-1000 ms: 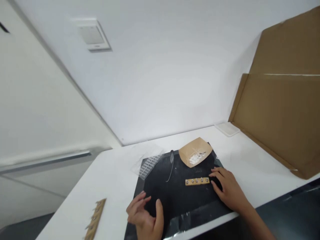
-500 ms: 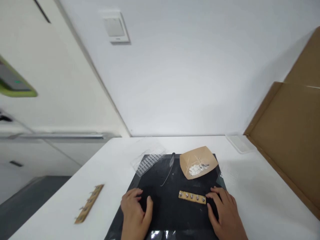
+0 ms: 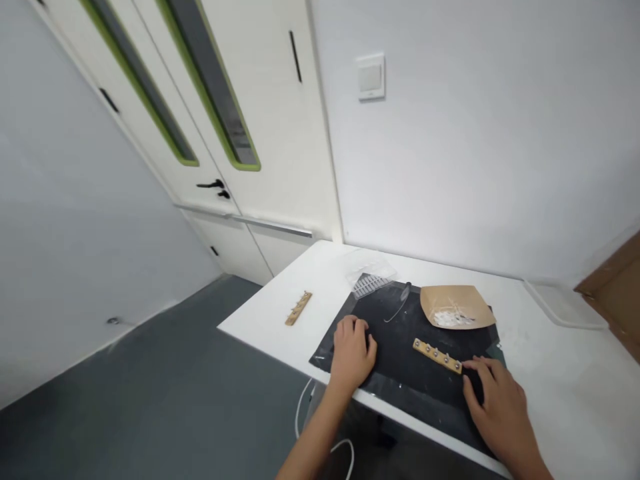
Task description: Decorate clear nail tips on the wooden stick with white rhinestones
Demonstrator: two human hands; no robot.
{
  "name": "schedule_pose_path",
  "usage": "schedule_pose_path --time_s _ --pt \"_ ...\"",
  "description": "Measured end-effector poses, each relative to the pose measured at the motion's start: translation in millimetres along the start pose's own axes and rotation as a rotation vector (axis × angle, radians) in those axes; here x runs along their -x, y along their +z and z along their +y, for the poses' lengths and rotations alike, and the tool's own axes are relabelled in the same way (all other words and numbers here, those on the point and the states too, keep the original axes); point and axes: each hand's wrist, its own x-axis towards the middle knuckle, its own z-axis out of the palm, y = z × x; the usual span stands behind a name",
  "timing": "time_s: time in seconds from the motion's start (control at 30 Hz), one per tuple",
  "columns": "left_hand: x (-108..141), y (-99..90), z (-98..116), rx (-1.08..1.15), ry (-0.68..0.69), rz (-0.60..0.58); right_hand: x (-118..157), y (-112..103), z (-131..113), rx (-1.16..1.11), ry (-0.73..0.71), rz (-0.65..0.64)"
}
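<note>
My left hand [image 3: 351, 353] rests on the left part of a black mat [image 3: 395, 370], fingers a little bent, thumb apart, nothing held. On the mat's right side lies my right hand [image 3: 501, 408], also open, with thumb and fingers spread. Its fingertips are close to the right end of a wooden strip [image 3: 441, 357] set with several metal studs; whether they touch it I cannot tell. A similar studded strip [image 3: 300, 307] sits on the white table, left of the mat.
A brown paper tray [image 3: 450, 295] with white bits in it stands at the mat's back right. Beside it lies a thin curved tool with a dark handle [image 3: 406, 290]. A clear plastic tray [image 3: 373, 283] is at back left, and a cardboard box [image 3: 617, 293] at far right.
My view has swung left, so more of the door and floor shows and the table appears further right. My left hand's thumb is nearer its fingers; the right hand stays by the strip.
</note>
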Motion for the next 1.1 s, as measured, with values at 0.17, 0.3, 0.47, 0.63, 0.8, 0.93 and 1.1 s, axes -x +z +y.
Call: schedule_pose_path --time_s 0.17,0.3,0.47,0.63,0.8,0.93,1.1 --pt "5.6 -4.2 -0.9 0.013 0.035 -0.025 -0.2 3.7 4.2 0.007 -0.032 0.028" --pt "4.9 0.0 0.3 0.023 0.063 -0.043 0.3 1.7 1.9 0.000 -0.013 0.000" --pt "0.0 6.8 -2.4 -0.008 0.092 -0.112 0.2 -3.3 -8.0 -0.031 0.054 0.008" --pt "-2.8 9.4 -9.8 0.008 0.131 -0.103 -2.1 -2.2 -11.8 -0.033 0.090 0.037" --pt "-3.4 9.7 -9.2 0.008 0.131 -0.109 -3.1 -2.5 -8.9 -0.009 0.086 0.027" --pt "-4.8 10.0 -4.8 0.023 0.130 -0.056 -1.8 -3.9 -9.8 0.007 0.067 0.020" --pt "2.9 -7.2 31.1 0.232 0.298 0.274 -4.3 -4.8 -10.1 -0.009 0.061 -0.058"
